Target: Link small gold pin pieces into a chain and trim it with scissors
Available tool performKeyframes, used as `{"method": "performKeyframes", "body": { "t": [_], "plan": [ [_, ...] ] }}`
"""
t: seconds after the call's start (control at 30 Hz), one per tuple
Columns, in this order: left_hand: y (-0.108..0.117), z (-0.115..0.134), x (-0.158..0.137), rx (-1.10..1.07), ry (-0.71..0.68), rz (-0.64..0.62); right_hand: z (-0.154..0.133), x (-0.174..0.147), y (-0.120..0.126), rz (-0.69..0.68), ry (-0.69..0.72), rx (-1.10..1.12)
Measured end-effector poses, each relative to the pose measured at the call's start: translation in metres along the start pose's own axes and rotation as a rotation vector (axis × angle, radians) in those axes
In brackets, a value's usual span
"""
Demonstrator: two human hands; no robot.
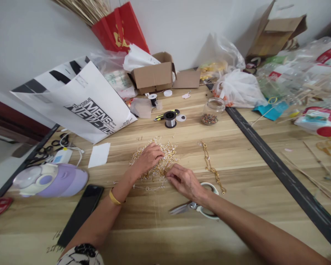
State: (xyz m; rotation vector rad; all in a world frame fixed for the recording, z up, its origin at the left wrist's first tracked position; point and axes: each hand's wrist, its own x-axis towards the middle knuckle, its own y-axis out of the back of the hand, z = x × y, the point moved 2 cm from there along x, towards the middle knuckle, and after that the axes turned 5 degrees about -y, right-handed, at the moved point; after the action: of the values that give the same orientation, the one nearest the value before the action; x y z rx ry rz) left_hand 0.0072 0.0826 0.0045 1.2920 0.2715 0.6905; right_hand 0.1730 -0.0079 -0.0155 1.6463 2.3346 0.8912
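Observation:
A tangled heap of gold and silver jewellery chains (169,151) lies mid-table. My left hand (150,158) rests over the heap with its fingers curled down into it; what they grip is hidden. At the heap's right front edge, my right hand (184,180) has thumb and fingers pinched together at the chains, and the bit between them is too small to name. A thin silver chain (149,188) lies in front of the heap. Scissors with white handles (193,206) lie partly under my right wrist. To the right stretches a separate gold chain (212,167).
Behind the heap are a wire spool (170,119), a glass jar of beads (209,116) and a cardboard box (154,77). A white paper bag (82,103), a purple bottle (60,180) and a phone (82,211) are leftward. Plastic bottles (300,73) crowd the right.

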Motion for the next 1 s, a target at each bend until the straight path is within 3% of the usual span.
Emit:
{"method": "performKeyframes", "body": {
  "t": [0.53,1.0],
  "plan": [
    [-0.0011,-0.0028,-0.0008,-0.016,-0.003,0.028,0.0020,0.0000,-0.0010,0.011,0.011,0.010],
    [0.0038,-0.0017,0.0027,-0.004,-0.045,-0.038,0.0005,0.0006,-0.0002,0.005,0.011,0.023]
  ]
}}
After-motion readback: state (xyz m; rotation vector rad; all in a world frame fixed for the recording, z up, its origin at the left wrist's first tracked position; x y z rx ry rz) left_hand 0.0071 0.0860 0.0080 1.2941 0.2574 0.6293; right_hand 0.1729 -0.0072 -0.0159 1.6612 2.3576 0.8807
